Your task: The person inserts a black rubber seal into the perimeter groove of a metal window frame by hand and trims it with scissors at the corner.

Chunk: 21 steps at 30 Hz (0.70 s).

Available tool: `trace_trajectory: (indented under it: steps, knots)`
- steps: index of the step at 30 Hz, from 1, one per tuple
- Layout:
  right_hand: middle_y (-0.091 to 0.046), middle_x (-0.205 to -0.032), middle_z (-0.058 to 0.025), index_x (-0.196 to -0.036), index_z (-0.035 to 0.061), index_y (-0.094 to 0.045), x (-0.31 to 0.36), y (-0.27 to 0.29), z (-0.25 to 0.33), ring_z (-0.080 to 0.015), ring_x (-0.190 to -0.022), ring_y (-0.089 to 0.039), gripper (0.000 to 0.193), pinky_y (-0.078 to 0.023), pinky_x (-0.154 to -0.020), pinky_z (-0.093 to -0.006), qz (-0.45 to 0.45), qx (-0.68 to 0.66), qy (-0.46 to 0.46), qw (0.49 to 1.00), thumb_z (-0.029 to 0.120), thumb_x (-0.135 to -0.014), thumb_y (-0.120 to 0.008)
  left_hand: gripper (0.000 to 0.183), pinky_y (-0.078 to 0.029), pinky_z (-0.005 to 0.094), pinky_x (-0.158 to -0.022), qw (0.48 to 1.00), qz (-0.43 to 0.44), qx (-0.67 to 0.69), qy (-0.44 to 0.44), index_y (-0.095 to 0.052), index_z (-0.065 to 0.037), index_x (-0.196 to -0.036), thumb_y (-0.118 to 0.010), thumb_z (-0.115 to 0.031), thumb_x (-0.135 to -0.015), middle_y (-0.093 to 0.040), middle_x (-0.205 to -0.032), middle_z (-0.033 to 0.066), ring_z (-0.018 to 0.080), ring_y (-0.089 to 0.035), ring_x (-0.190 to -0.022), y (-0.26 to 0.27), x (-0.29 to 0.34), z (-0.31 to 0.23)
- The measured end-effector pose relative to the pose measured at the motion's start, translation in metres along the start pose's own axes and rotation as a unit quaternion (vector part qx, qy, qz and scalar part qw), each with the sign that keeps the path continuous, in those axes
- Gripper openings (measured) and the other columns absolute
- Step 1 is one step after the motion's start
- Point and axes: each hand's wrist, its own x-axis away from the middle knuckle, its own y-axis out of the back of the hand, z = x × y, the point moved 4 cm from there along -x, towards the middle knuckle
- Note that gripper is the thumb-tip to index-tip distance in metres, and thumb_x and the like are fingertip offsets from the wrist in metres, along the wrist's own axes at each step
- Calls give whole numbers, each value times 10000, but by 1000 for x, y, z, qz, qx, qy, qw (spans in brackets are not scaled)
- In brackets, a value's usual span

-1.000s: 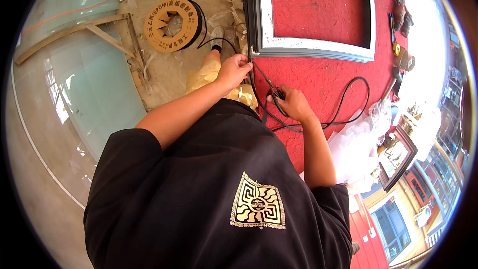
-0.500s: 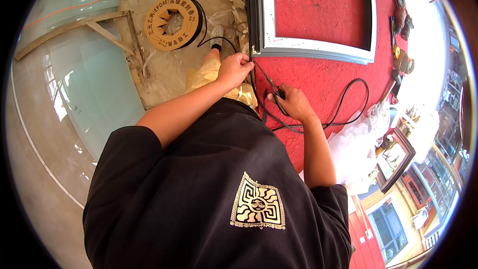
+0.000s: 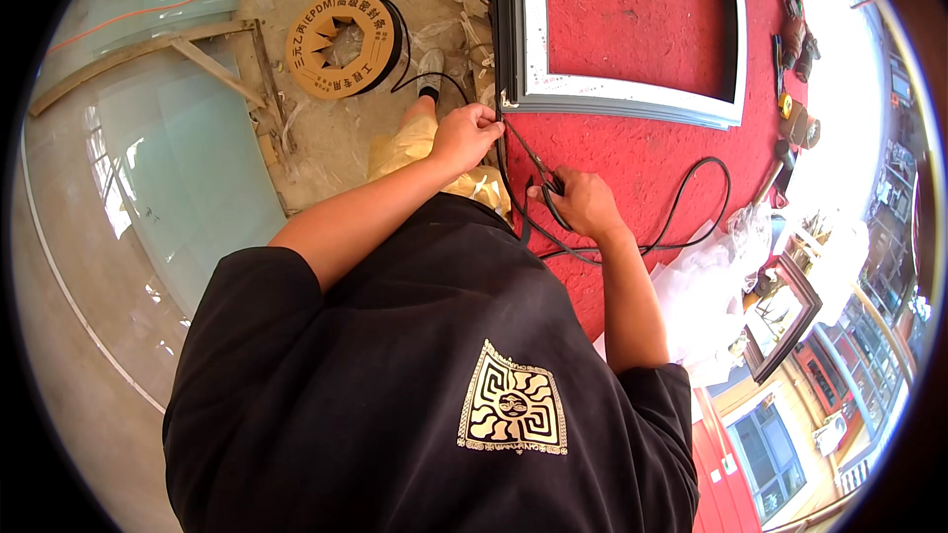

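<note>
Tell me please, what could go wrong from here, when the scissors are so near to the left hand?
The scissors in the right hand point toward the left hand, so a slip might nick its fingers. They also reach close to the corner of the frame and could scratch it. The black strip lies in a loose loop on the red surface, so it may snag if pulled.

Your view has shifted slightly, the cardboard reel (image 3: 375, 46) now sitting higher; your half-hidden scissors (image 3: 540, 171) may have moved a touch.
</note>
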Motion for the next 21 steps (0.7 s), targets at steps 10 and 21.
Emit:
trace_trajectory:
  steps: [10, 21]
  knots:
    - [-705, -812, -274, -906, -5, -696, -2, -7, -8, -507, -884, -704, 702, -540, -789, -592, -12, 8, 3, 1000, 694, -887, -767, 205, -593, 285, -746, 999, 9, 42, 17, -696, 26, -1132, -738, -147, -1031, -746, -967, 53, 111, -694, -838, -1, 2, -4]
    - [-650, -805, -247, -936, -21, -664, -1, 10, -14, -424, -769, -645, 571, -509, -740, -520, 26, -63, 19, 998, 543, -988, -735, 323, -551, 354, -695, 996, -50, 66, 28, -661, 0, -1298, -593, -200, -1054, -716, -917, 78, 176, -701, -759, 20, 12, -6]
